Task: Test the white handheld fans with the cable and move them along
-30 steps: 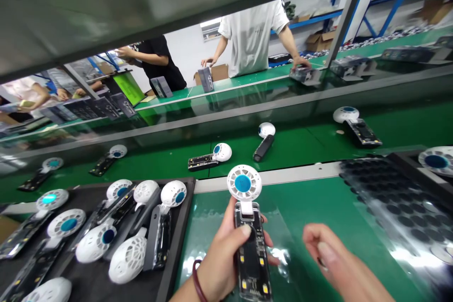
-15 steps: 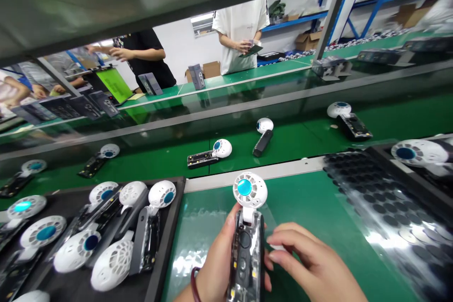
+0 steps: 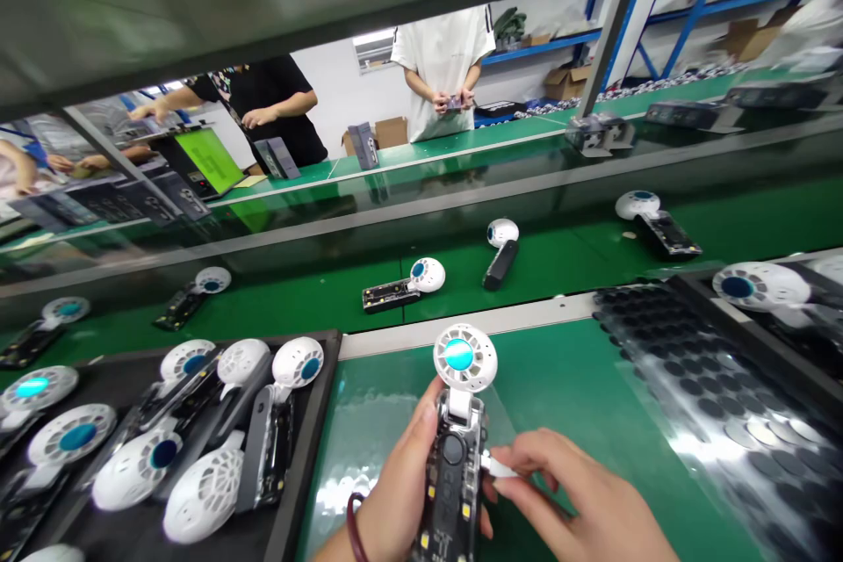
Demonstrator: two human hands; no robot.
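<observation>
Here the left hand [image 3: 401,492] is gripping the clear body of a handheld fan [image 3: 454,457] upright over the near green mat [image 3: 580,386], while the right hand [image 3: 580,509] is pinching a small white piece [image 3: 497,465] against the fan's right side. A skewed push may be risking a jammed fit, and a slipping grip could be dropping the fan toward the tray [image 3: 309,457] on the left.

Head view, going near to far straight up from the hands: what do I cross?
Left hand gripping the clear fan handle → white fan head → metal bench edge → fan on the belt → person in a white shirt.
</observation>
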